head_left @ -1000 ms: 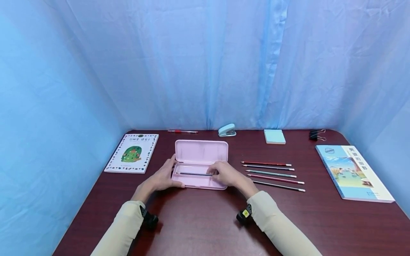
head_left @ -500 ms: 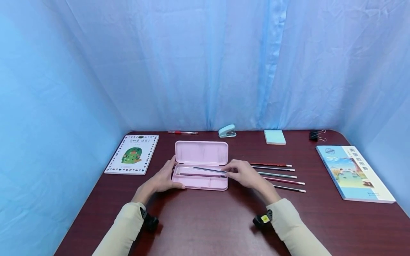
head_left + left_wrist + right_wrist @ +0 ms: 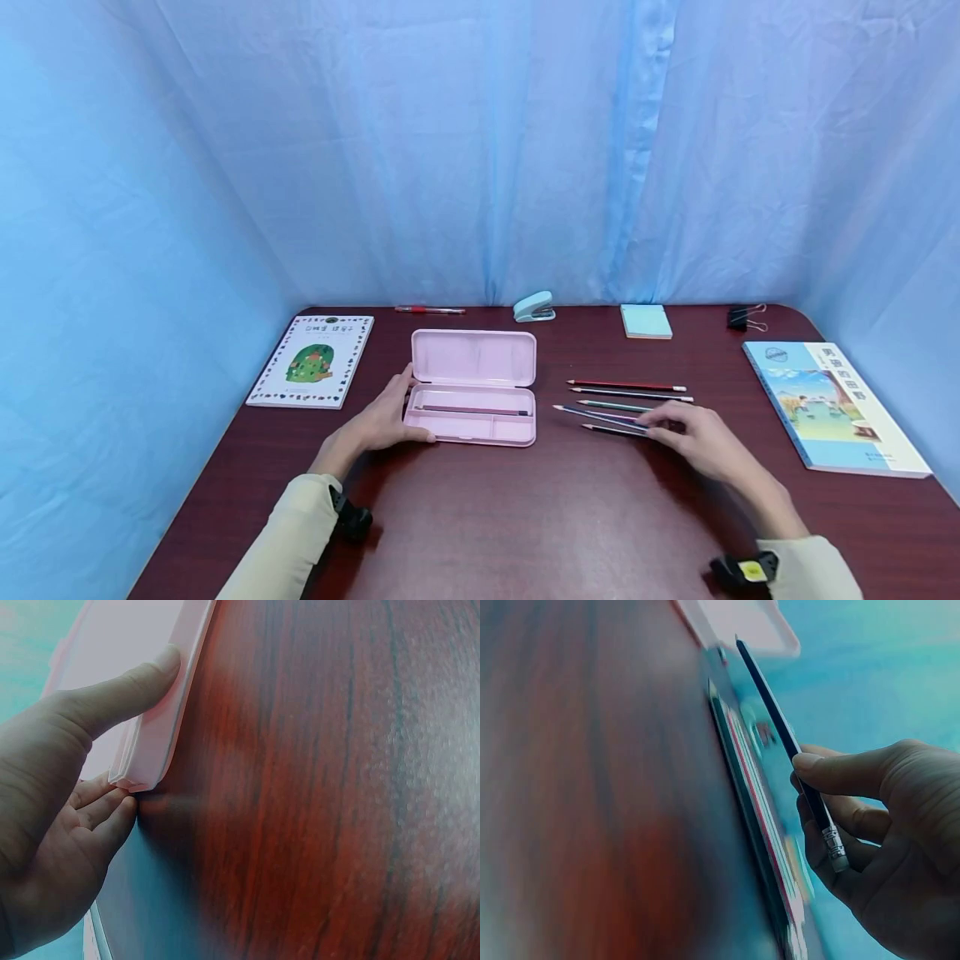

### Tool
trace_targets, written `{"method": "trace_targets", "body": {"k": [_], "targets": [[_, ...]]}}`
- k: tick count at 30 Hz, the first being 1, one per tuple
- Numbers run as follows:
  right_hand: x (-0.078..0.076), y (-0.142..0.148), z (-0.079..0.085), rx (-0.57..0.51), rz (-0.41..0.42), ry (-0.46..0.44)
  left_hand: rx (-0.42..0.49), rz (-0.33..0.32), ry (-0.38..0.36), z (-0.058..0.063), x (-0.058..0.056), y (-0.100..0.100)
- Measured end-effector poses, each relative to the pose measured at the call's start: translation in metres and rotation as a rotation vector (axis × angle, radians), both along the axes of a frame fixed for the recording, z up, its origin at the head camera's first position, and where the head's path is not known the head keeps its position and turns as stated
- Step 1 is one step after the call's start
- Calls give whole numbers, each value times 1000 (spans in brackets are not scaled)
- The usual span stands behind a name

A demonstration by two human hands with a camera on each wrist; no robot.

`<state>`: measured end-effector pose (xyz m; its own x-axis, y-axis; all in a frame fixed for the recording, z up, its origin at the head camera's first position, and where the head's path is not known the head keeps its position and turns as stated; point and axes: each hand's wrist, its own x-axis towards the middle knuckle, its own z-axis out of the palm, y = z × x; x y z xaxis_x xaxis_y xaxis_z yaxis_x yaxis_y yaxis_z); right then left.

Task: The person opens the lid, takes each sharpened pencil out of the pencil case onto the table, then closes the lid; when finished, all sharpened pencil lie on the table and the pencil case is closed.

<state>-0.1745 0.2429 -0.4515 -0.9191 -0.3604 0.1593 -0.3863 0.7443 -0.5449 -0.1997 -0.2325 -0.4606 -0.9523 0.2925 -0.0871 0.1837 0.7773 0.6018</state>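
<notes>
A pink pencil case (image 3: 513, 428) lies with its lid up, one dark reddish pencil (image 3: 472, 410) in its long compartment. My left hand (image 3: 378, 417) holds the case's left end, thumb at the front edge and fingers around the back corner. Off to the right, my right hand (image 3: 697, 433) pinches a dark pencil (image 3: 769, 697) near its eraser end, thumb against fingers. That pencil is held tilted above several others on the table, among them a red pencil (image 3: 626, 386), a green pencil (image 3: 611, 406) and a black pencil (image 3: 615, 431). My hand and the held pencil partly cover this row.
Along the back edge are a red pen (image 3: 430, 310), a mint stapler (image 3: 534, 307), a sticky-note pad (image 3: 647, 322) and a black binder clip (image 3: 742, 317). A white book (image 3: 310, 362) lies at left, a blue-and-white book (image 3: 836, 408) at right. Blue curtains surround the table.
My right hand has lifted the dark pencil out of the case and carried it right, over the row of pencils. The left hand stays at the case.
</notes>
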Motion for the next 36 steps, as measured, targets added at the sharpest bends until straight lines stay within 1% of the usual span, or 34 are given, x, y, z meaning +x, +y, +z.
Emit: {"method": "trace_targets", "body": {"k": [2,5,9,13,21,24,27,32,36], "targets": [[9,15,-1,22,-45,-22,2,1,-5,1,1,0],[19,31,-4,46,-83,-44,2,6,-16,1,1,0],[28,40,-8,59,-80,-53,4,8,-19,1,1,0],[31,43,-11,58,-76,-48,14,8,-16,0,2,0],[33,44,-17,52,-78,32,12,5,-11,0,1,0],[32,44,-17,56,-72,42,1,13,-15,0,1,1],[32,44,-16,67,-69,59,2,4,-5,0,1,1],[27,37,-6,62,-59,107,-11,2,-1,0,2,1],[15,14,6,43,-3,148,-14,12,-7,1,2,2]]}}
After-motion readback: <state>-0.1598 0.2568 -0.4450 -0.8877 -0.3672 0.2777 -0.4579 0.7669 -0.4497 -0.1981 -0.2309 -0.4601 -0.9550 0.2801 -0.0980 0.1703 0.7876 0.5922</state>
